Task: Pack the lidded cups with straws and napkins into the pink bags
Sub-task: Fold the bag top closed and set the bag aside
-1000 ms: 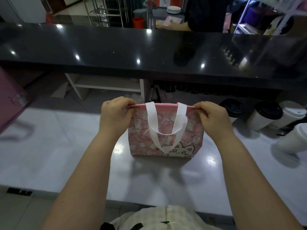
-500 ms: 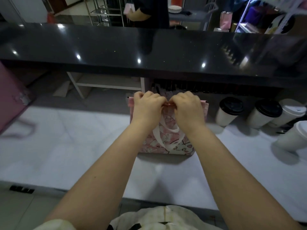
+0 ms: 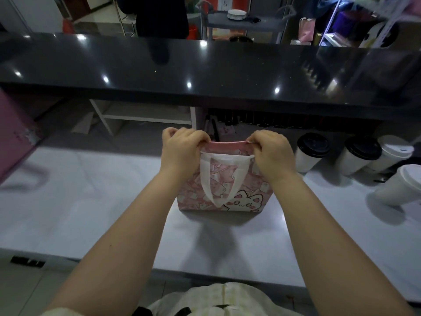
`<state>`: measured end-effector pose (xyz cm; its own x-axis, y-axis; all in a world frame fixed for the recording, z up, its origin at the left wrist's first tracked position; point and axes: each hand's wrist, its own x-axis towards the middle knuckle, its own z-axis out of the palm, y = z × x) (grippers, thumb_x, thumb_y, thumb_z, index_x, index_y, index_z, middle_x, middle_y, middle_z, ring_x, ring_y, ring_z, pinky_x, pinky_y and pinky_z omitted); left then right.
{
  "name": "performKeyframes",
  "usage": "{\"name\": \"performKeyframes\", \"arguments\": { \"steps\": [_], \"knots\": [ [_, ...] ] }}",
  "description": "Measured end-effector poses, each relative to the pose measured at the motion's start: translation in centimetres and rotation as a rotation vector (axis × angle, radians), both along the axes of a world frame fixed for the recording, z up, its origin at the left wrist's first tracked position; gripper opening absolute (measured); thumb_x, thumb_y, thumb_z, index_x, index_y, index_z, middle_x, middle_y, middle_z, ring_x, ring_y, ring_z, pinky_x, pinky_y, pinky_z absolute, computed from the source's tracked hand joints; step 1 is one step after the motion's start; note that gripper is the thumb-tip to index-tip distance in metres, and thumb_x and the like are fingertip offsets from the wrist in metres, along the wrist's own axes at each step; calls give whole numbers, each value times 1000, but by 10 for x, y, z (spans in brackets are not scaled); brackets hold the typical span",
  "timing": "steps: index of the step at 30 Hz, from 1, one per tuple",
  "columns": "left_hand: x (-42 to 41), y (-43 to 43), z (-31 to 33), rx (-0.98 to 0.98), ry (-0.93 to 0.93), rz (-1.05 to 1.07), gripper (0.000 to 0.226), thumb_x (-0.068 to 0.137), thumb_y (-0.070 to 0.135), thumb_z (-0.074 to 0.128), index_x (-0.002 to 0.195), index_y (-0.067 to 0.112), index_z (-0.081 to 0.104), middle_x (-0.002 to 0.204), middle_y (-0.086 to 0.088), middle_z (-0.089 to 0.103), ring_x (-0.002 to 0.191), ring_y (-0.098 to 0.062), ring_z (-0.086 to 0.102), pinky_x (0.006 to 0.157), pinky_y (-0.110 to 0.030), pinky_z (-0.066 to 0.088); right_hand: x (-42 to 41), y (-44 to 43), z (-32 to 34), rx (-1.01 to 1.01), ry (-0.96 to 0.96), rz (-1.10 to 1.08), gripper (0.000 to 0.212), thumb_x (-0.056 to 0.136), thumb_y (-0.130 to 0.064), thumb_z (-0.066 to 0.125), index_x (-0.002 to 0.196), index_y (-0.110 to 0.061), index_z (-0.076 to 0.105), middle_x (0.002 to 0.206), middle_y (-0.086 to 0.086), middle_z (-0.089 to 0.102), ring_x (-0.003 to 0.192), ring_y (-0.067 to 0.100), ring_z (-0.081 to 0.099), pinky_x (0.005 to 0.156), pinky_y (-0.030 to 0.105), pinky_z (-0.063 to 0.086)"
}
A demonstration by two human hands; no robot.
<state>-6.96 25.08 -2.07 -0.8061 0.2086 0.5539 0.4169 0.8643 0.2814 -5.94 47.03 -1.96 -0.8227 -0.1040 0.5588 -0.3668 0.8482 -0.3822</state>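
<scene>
White counter [image 3: 95, 201] carries the pink bag [image 3: 246, 190] upright under your hands. Your left hand [image 3: 182, 149] and right hand [image 3: 271, 151] each pinch its top rim; pull evenly apart so the mouth gapes for the lidded cups [image 3: 312, 153] waiting beyond your right hand.

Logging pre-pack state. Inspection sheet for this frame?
Surface: white counter, glossy.
Job's things: pink bag upright on it; two black-lidded cups and two white-lidded cups to its right; straws, napkins: nothing seen.
Clutter: second pink bag, blurred, at left edge.
Grippers: left hand and right hand each pinch the bag's top rim.
Cables: nothing seen.
Surroundings: black bar counter behind; person beyond it.
</scene>
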Motion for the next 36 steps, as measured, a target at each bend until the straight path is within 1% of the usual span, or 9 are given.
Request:
{"name": "performKeyframes", "arguments": {
  "steps": [3,8,13,17,22,26,29,32,36],
  "knots": [
    [1,-4,-4,34,66,-12,15,93,15,61,97,20,74,89,6,73,86,-19,65,91,-42,32,2,4,2,-10,25,54,12,83,0,65,90,-4,74,83,6,73,79,26,67,74,43,51],
    [9,-40,-14,87,100,-72,26,94,13,59,117,13,70,104,-1,73,98,-21,67,101,-49,39,10,41,-1,-219,-126,117,27,91,-9,61,117,-14,69,108,-10,64,106,10,58,95,34,50],
    [3,-52,-22,130,21,39,18,89,-3,63,98,6,75,91,-8,74,87,-28,67,85,-54,50,6,37,-9,-149,-107,4,24,86,5,59,100,-9,72,94,-1,67,93,21,61,85,38,52],
    [-17,-44,-8,190,68,110,17,91,2,61,91,11,76,83,-4,73,77,-23,66,82,-52,52,4,25,-4,-185,21,-61,23,84,8,56,92,-5,73,88,6,71,84,24,65,76,35,53],
    [-37,-42,0,504,-111,134,27,91,10,63,114,22,69,110,9,66,97,-5,60,90,-34,55,13,1,-12,-147,244,-103,14,84,4,65,93,-1,75,88,11,74,80,29,70,74,32,54],
    [4,-42,-18,694,-46,116,22,90,34,67,110,39,59,105,32,55,102,2,56,87,-17,48,16,-32,-24,-165,337,-84,4,81,0,73,84,0,74,76,10,72,67,27,67,61,30,53],
    [55,-30,-52,768,43,113,25,86,43,70,106,41,54,103,27,53,99,-10,57,83,-26,47,16,-64,-28,-312,167,21,6,85,-10,72,80,-7,68,72,1,64,63,13,57,58,25,45],
    [86,-18,-84,673,-45,55,43,76,49,76,111,42,51,110,25,51,104,-16,53,87,-32,46,16,-77,-29,-609,-143,229,13,81,-31,75,88,-31,64,84,-17,60,74,3,55,67,11,41],
    [86,-14,-97,651,-162,82,52,68,39,79,113,31,56,118,12,55,114,-14,51,93,-45,48,16,-50,-46,-757,-364,340,46,71,-32,83,111,-39,61,117,-11,62,106,11,59,92,26,48]
  ]
}}
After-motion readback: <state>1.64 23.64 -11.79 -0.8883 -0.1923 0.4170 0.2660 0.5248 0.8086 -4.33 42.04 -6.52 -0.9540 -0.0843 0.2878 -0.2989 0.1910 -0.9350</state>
